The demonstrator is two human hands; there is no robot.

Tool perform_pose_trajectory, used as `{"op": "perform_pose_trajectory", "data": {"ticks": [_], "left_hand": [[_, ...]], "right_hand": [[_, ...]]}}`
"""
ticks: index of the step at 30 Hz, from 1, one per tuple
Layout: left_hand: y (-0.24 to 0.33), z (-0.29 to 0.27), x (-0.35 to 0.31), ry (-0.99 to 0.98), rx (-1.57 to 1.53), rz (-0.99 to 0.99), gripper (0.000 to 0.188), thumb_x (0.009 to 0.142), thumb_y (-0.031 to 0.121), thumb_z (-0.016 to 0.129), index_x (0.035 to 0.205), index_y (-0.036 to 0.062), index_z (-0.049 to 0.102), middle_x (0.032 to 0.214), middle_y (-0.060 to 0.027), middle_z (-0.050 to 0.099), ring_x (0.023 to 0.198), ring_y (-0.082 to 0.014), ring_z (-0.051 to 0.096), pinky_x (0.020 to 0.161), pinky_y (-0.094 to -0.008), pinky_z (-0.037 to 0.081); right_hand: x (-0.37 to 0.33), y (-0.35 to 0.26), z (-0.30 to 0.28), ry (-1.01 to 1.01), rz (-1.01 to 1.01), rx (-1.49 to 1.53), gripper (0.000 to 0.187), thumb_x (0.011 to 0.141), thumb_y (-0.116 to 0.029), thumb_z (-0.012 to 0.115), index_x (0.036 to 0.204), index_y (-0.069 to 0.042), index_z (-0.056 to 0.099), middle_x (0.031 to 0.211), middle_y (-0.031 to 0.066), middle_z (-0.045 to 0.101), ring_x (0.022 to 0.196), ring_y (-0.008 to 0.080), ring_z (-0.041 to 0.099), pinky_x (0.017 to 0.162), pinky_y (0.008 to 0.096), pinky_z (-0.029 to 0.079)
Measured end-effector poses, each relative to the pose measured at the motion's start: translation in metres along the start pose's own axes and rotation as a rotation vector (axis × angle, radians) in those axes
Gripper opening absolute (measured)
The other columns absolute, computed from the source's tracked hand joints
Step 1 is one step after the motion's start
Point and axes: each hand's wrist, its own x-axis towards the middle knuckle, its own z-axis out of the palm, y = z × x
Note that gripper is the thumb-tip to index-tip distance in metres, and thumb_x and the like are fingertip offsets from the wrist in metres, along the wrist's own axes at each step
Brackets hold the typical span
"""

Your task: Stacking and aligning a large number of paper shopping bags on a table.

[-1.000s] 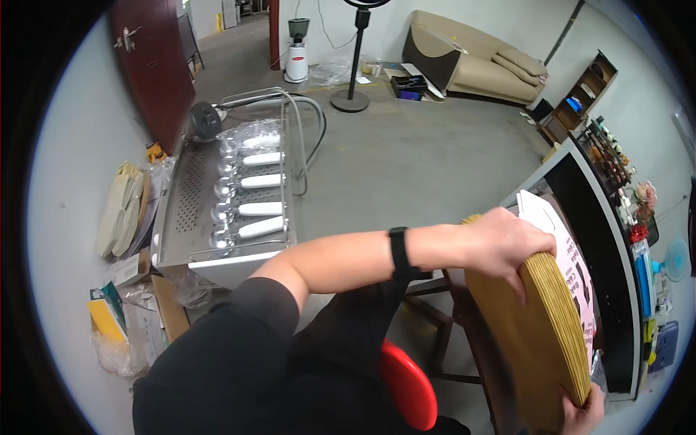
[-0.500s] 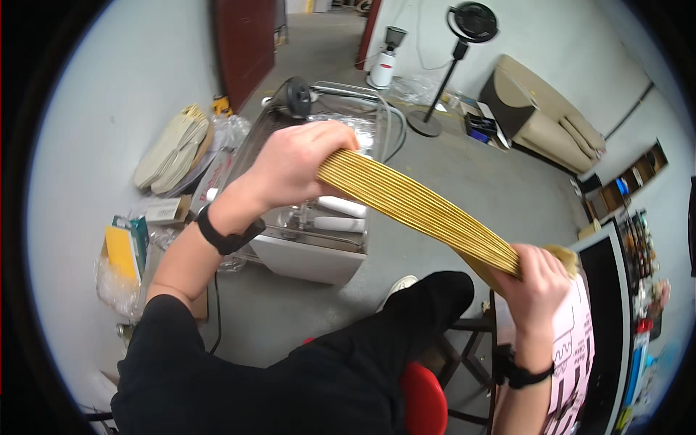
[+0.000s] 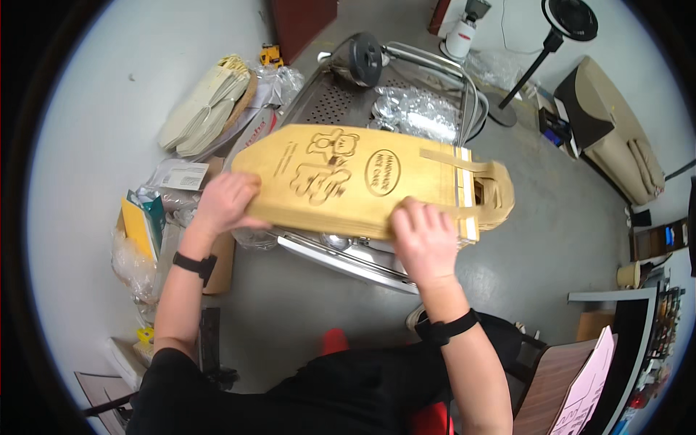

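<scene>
A stack of tan paper bags (image 3: 348,181) spans the space over a metal machine (image 3: 319,112), its long near edge turned toward the person. The left hand (image 3: 226,203) is closed on the near left corner. The right hand (image 3: 428,235) grips the near edge farther right, close to the handled end, its fingers bent over the top; its thumb is hidden. Whether the stack touches the machine below, I cannot tell.

The loop handles (image 3: 496,192) reach past the machine's right side, over the grey floor (image 3: 507,275), which opens out between the machine and a beige sofa (image 3: 609,130). The left end has less room: a pile of pale bags (image 3: 210,109) sits just beyond it, against the white wall (image 3: 145,87). On the far side lie clear plastic wrap (image 3: 420,112) and a bent metal rail (image 3: 428,58). Nearer than the stack, the machine's pale front edge (image 3: 341,264) shows, with floor between it and the person. A brown bench (image 3: 554,384) stands at near right, well apart.
</scene>
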Motion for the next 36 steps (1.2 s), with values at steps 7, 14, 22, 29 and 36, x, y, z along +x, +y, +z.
{"op": "perform_pose_trajectory", "data": {"ticks": [7, 14, 22, 29, 36], "left_hand": [[0.007, -0.019, 0.018, -0.215, -0.16, -0.093, 0.056, 0.083, 0.047, 0.105, 0.11, 0.0131, 0.07, 0.113, -0.0092, 0.078, 0.103, -0.0345, 0.078, 0.086, -0.0453, 0.062], [0.086, -0.004, 0.092, 0.022, -0.222, 0.206, 0.04, 0.086, 0.032, 0.101, 0.095, 0.0108, 0.068, 0.096, -0.0112, 0.073, 0.087, -0.0384, 0.072, 0.074, -0.0506, 0.055], [0.278, -0.009, 0.192, 0.184, -0.775, 0.647, 0.034, 0.089, 0.028, 0.098, 0.089, 0.0115, 0.068, 0.09, -0.0074, 0.075, 0.08, -0.0338, 0.072, 0.07, -0.0484, 0.05], [0.463, -0.062, 0.25, 0.189, -1.006, 0.928, 0.032, 0.086, 0.025, 0.101, 0.09, 0.0151, 0.071, 0.09, -0.002, 0.078, 0.078, -0.0267, 0.075, 0.067, -0.0428, 0.053], [0.598, -0.111, 0.285, 0.153, -1.047, 1.006, 0.026, 0.092, 0.018, 0.098, 0.112, 0.0122, 0.081, 0.113, -0.0076, 0.083, 0.099, -0.0322, 0.082, 0.081, -0.0451, 0.065]], "right_hand": [[-0.043, -0.012, 0.032, -0.05, 0.036, 0.16, 0.04, 0.089, -0.027, 0.093, 0.12, -0.01, 0.075, 0.134, 0.0139, 0.075, 0.128, 0.0355, 0.074, 0.115, 0.0516, 0.059], [-0.154, 0.005, 0.015, -0.165, 0.112, 0.009, 0.041, 0.093, -0.027, 0.09, 0.125, -0.006, 0.075, 0.142, 0.0198, 0.071, 0.136, 0.0396, 0.071, 0.123, 0.0552, 0.057], [-0.295, -0.02, -0.143, -0.096, 0.4, -0.094, 0.031, 0.095, -0.02, 0.089, 0.119, -0.005, 0.076, 0.146, 0.0213, 0.071, 0.146, 0.0398, 0.067, 0.132, 0.057, 0.05], [-0.446, -0.066, -0.324, -0.091, 0.876, -0.489, 0.036, 0.102, -0.021, 0.092, 0.134, -0.009, 0.081, 0.144, 0.0188, 0.076, 0.137, 0.0428, 0.075, 0.119, 0.0563, 0.061], [-0.578, -0.072, -0.41, -0.046, 1.392, -0.426, 0.062, 0.103, -0.029, 0.091, 0.155, -0.005, 0.07, 0.16, 0.0236, 0.069, 0.15, 0.0469, 0.068, 0.126, 0.0541, 0.058]]}}
